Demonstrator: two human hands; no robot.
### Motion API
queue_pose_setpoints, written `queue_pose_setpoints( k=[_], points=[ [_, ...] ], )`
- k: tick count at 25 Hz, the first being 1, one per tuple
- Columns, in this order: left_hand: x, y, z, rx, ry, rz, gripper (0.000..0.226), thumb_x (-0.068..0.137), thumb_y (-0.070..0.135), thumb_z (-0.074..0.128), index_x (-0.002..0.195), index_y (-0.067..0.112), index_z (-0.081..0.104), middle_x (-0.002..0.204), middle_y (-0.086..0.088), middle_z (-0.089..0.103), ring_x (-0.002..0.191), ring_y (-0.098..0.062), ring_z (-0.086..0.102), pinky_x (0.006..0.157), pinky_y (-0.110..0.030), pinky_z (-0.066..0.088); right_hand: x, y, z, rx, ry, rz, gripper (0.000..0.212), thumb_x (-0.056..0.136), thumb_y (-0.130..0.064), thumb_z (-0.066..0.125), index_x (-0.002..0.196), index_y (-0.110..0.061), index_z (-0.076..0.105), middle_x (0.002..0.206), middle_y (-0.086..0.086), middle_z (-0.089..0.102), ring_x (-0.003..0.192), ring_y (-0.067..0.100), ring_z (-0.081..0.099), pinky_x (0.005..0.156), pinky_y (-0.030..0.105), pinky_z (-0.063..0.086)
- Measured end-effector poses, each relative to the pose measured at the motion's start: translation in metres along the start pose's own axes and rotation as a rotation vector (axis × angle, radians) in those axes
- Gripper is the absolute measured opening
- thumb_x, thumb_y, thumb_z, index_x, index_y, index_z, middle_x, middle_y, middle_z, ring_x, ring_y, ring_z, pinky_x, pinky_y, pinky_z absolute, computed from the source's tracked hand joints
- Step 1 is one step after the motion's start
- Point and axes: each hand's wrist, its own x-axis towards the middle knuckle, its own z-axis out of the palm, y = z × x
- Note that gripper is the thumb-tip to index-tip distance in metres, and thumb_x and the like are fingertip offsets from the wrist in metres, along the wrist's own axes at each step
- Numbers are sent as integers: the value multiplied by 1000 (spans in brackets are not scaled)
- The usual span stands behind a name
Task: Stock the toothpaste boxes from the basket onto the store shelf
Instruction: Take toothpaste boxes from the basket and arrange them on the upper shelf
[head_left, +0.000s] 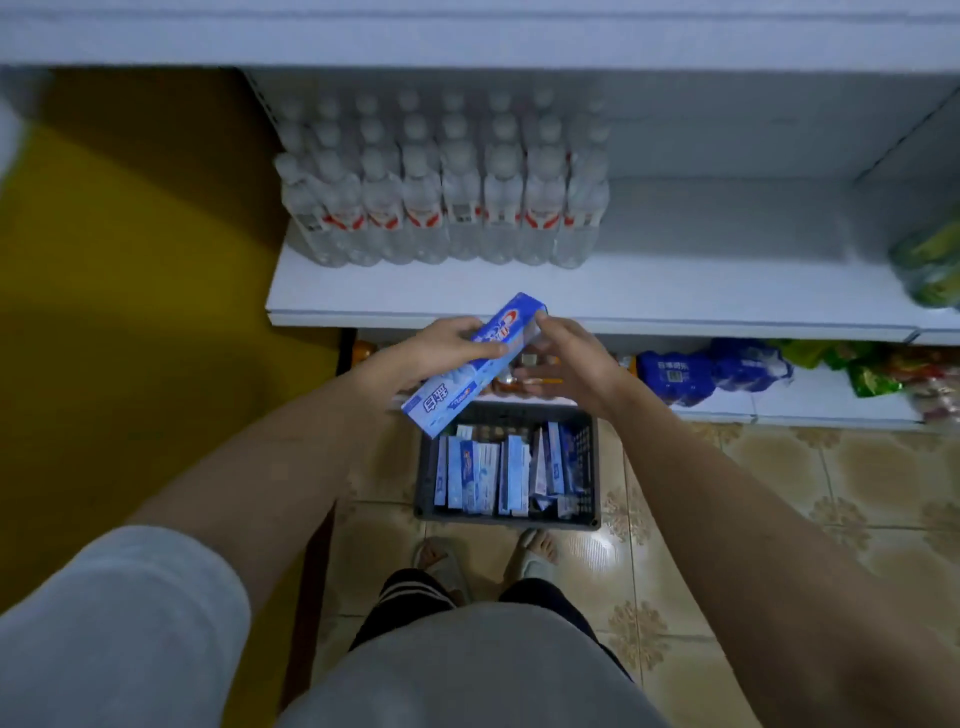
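Left hand (441, 348) grips toothpaste box (475, 364), long axis slanting toward the shelf (675, 291) front edge; right hand (566, 358), fingers relaxed, touches its far end.

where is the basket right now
In the head view, the basket sits on the tiled floor at lower centre, just past the person's feet, below the hands and against the bottom shelf.
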Motion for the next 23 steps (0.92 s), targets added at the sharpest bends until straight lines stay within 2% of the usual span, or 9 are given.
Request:
queue_pose_setpoints(
  k=[3, 6, 8, 10, 12, 15, 19, 21, 23],
  points=[
    [-21, 29, -19, 37, -26, 50, 43, 84, 50, 68, 117, 25, 59, 100, -7, 72, 85, -24, 71, 79, -37, 55, -15, -36, 15, 19, 50, -139, 43, 95, -35, 61, 131, -18, 46, 114, 14, 67, 88, 30, 74, 76, 41, 60],
    [-44, 60, -49, -68, -93, 36, 42, 92, 61, 49, 118, 29, 59, 111, -4, 67, 90, -19, 65, 81, -33, 49, -29, -76, 18, 121, 41, -256, 31, 96, -15, 60, 126, -18, 52, 103, 12, 68, 76, 29, 69, 73, 37, 59],
    [-61, 80, -77, -138, -188, 17, 43, 94, 59, 43, 122, 30, 59, 110, -3, 65, 87, -20, 60, 78, -31, 46, -39, -110, 19, 111, 18, -308, 31, 95, -13, 60, 124, -23, 55, 93, 8, 68, 71, 24, 64, 67, 32, 55],
    [-77, 100, -100, -145, -242, 73, 42, 94, 54, 48, 128, 30, 58, 113, -5, 68, 88, -22, 63, 77, -31, 48, -52, -147, 24, -9, -4, -376, 30, 94, -14, 60, 121, -28, 60, 79, 1, 68, 65, 17, 59, 63, 28, 49],
    [-90, 123, -109, -140, -247, 145, 43, 93, 46, 55, 131, 26, 56, 119, -7, 68, 91, -25, 67, 78, -32, 52, -69, -182, 34, -185, -50, -455, 28, 94, -13, 60, 117, -28, 63, 75, 0, 68, 62, 15, 58, 60, 26, 47],
    [-98, 149, -108, -121, -191, 210, 45, 92, 33, 64, 132, 17, 52, 117, -11, 70, 99, -31, 69, 90, -39, 54, -89, -217, 49, -361, -85, -519, 27, 93, -19, 64, 120, -23, 61, 87, 4, 71, 67, 16, 62, 61, 26, 51],
    [-118, 177, -122, -303, -4, 362, 36, 87, 16, 69, 120, 10, 56, 110, -16, 72, 100, -32, 69, 83, -37, 58, -107, -250, 47, -444, -66, -546, 40, 92, -50, 60, 125, -28, 54, 113, 6, 70, 87, 18, 66, 79, 35, 52],
    [-134, 191, -142, -477, 66, 474, 51, 70, 19, 82, 114, 6, 59, 104, -16, 73, 94, -30, 71, 77, -37, 60, -121, -269, 36, -518, -71, -510, 43, 91, -60, 52, 124, -32, 55, 120, 5, 65, 95, 18, 65, 81, 36, 51],
    [-150, 206, -166, -632, 113, 578, 70, 51, 22, 92, 110, 3, 60, 101, -17, 73, 90, -30, 72, 73, -35, 60, -135, -291, 24, -537, -173, -459, 48, 91, -62, 50, 128, -32, 56, 123, 6, 63, 104, 24, 67, 79, 38, 55]
  ],
)
